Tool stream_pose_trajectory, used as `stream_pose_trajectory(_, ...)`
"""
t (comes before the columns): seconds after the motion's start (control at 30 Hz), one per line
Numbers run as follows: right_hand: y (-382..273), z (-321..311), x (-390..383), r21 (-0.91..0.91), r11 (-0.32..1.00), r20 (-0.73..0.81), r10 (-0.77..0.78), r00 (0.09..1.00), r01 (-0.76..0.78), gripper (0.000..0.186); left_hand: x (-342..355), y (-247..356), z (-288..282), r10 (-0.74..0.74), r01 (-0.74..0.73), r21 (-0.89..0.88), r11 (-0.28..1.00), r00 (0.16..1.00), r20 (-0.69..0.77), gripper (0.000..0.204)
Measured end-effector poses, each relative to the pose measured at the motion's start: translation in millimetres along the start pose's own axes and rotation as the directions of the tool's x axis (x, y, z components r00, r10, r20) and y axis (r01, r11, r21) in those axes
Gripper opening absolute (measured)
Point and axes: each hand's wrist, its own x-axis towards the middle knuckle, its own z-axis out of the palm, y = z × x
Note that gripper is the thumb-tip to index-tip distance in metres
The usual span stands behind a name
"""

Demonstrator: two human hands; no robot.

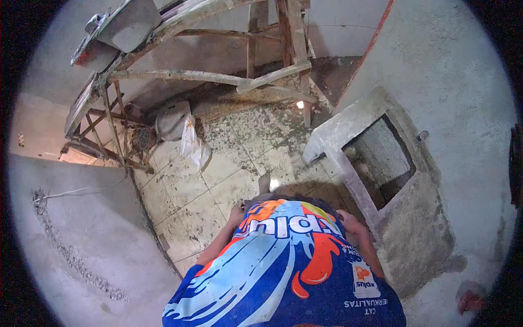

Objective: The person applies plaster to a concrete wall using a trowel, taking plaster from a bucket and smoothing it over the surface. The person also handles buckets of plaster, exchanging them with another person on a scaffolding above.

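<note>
Item: person in blue printed shirt [289,272], both hands low at waist, left hand [237,213] and right hand [348,223] grips unreadable; concrete frame [376,180] leaning at 3 o'clock, apparently awaiting a firm two-handed hold.

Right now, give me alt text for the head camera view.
A person in a blue, orange and white printed shirt bends over a dirty tiled floor, hands mostly hidden. A grey cement frame with an opening leans right; wooden scaffolding stands behind.
</note>
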Motion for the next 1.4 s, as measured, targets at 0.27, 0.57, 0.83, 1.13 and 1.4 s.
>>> stream_pose_trajectory(0.27,-58,-14,6,-0.302,0.951,-0.024,-0.081,0.996,0.070,0.047,36,-21,21,0.273,-0.279,-0.027,0.960,0.952,-0.138,0.029)
stream_pose_trajectory(0.57,-78,-12,23,-0.363,0.885,0.131,-0.260,0.957,0.290,0.043,-35,91,-28,0.274,-0.203,0.278,0.939,0.929,-0.249,0.019)
stream_pose_trajectory(0.83,-96,-16,85,-0.284,0.957,0.493,0.101,0.864,0.050,0.042,6,128,-120,0.283,-0.425,0.635,0.645,0.905,0.319,0.015)
stream_pose_trajectory(1.13,-165,92,122,-0.592,0.803,0.008,0.093,0.996,-0.070,0.032,129,148,-269,0.310,-0.561,0.426,0.710,0.792,0.526,0.024)
stream_pose_trajectory(1.4,-289,53,94,-0.393,0.919,0.257,0.142,0.956,-0.031,0.040,142,501,-498,0.992,-0.172,0.978,-0.121,-0.045,0.115,0.026)
